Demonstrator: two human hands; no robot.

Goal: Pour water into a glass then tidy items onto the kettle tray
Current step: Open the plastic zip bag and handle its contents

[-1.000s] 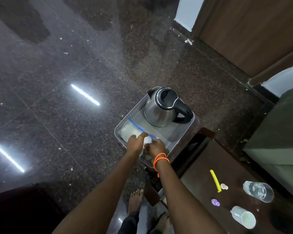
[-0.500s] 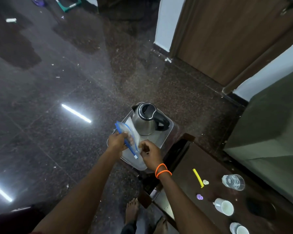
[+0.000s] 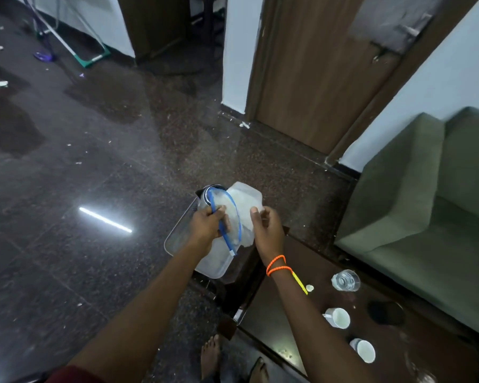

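I hold a clear zip bag (image 3: 244,205) with a blue seal strip up over the kettle tray (image 3: 177,239). My left hand (image 3: 208,225) grips the bag's blue strip edge. My right hand (image 3: 267,228) pinches the bag's other side. The bag hides most of the steel kettle (image 3: 205,193); only its spout side shows. The clear tray sits on a dark stand at the end of the brown table (image 3: 293,313). A glass (image 3: 345,280) with water stands on the table.
On the table lie a yellow strip (image 3: 300,283), a small white cap (image 3: 309,287), two white cups (image 3: 338,318) (image 3: 364,350) and a dark round mat (image 3: 386,312). A green sofa (image 3: 426,205) is at the right. My bare feet (image 3: 210,355) stand on the dark polished floor.
Both hands have lifted the zip bag out of the tray and raised it in front of the kettle. The view has tilted up, showing more of the room.
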